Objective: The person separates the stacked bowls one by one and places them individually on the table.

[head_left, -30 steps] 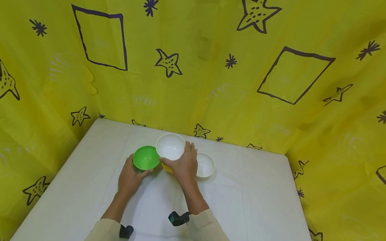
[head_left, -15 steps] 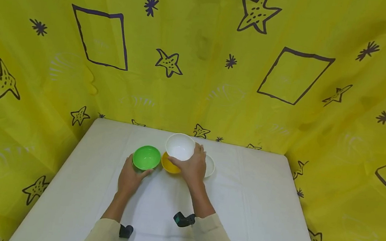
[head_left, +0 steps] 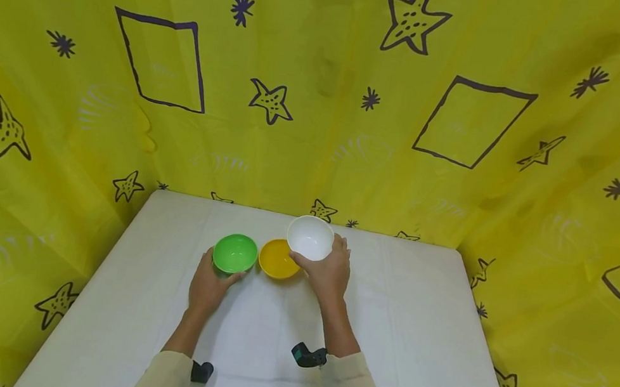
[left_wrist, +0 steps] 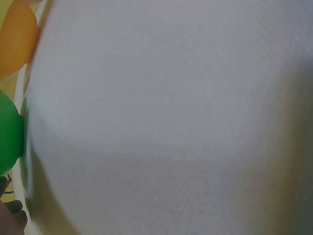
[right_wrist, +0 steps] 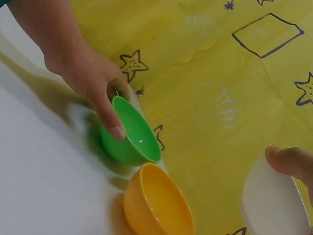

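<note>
On the table stands a green bowl [head_left: 235,253], upright. My left hand [head_left: 209,283] grips its near left side, thumb at the front and fingers round the side. Just right of it sits a yellow-orange bowl [head_left: 276,258], untouched by either hand. My right hand [head_left: 329,275] holds a white bowl [head_left: 311,237] by its right side, with the thumb [right_wrist: 282,157] over the rim. In the right wrist view this white bowl hangs raised off the table, and from the head it overlaps the yellow-orange bowl's right edge. A second white bowl, seen earlier, is hidden behind the right hand.
A white cloth [head_left: 414,333] covers the table. Yellow curtains [head_left: 314,156] with dark star drawings hang right behind it and along both sides. Dark wrist cameras [head_left: 309,355] sit at the sleeves.
My right hand has carried the white bowl to the right, uncovering the yellow-orange bowl and covering the second white bowl. My left hand and the green bowl have stayed put.
</note>
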